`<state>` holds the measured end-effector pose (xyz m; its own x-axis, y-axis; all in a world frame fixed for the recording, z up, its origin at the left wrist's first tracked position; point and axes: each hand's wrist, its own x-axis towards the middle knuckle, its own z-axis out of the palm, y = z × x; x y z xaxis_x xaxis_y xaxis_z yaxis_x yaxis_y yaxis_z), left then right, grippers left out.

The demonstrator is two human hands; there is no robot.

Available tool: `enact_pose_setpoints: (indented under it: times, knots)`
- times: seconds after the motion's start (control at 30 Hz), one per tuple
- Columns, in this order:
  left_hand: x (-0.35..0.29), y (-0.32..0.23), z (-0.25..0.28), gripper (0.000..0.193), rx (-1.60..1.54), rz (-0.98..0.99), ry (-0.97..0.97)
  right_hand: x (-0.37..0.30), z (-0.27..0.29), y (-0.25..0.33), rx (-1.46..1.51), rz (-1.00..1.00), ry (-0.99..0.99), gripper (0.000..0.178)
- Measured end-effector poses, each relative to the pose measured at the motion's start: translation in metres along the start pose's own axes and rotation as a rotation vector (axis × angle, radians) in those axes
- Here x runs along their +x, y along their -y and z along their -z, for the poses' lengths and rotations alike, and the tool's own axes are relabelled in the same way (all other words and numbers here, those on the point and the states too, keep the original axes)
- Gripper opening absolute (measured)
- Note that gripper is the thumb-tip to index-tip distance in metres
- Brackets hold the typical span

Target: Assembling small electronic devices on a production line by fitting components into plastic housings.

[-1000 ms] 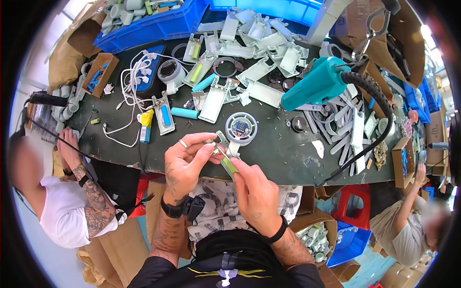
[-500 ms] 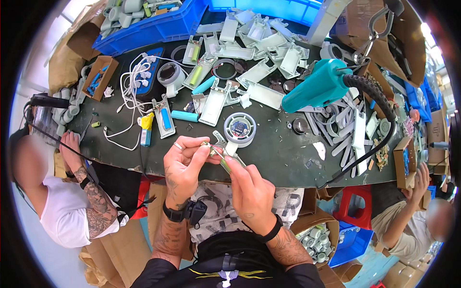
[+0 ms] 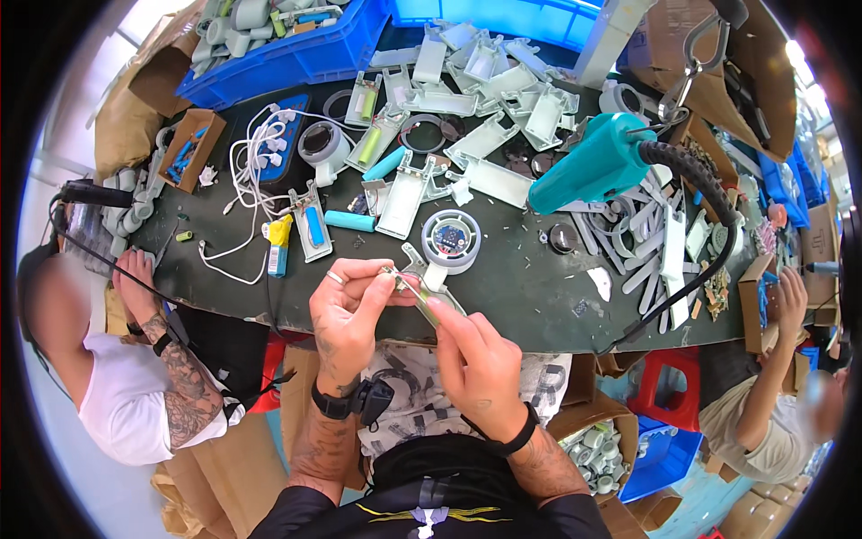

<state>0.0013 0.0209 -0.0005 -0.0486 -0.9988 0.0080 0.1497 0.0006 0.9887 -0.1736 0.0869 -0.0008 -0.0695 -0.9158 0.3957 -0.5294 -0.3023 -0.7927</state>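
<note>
In front of me is a fan-like unit with a round grey head (image 3: 451,241), a dark circuit board inside its ring, and a pale handle (image 3: 444,292) reaching toward my hands. My left hand (image 3: 348,310) pinches a small greenish part (image 3: 388,270) with thin wires between thumb and forefinger. A yellow-green battery cell (image 3: 424,304) lies along the line between both hands. My right hand (image 3: 480,364) has its thumb and forefinger closed at the near end of this cell; its fingertips partly hide that end.
Pale plastic housings (image 3: 435,99) heap at the back, before a blue bin (image 3: 269,67). A teal tool holder (image 3: 588,162) with a black hose stands right, beside loose grey strips (image 3: 642,269). A yellow-blue bottle (image 3: 277,247) and white cables (image 3: 256,153) lie left. Co-workers sit at both sides.
My right hand has shifted slightly right and down, and its forefinger lies straighter along the cell. My left hand keeps its pinch. The right co-worker's hand has moved down toward a small box.
</note>
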Motion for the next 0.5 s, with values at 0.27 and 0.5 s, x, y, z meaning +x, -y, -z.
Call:
enact_pose_setpoints:
  times: [0.27,0.5]
  knots:
    - [0.0006,-0.0011,-0.0004,0.018,-0.056,0.030,0.009,0.0028,0.0048,-0.0008,0.017,0.010,0.021,0.044]
    - [-0.0013,0.0001,-0.0010,0.017,0.009,0.029,0.014,0.0012,0.0036,-0.0015,-0.027,0.019,0.021,0.047]
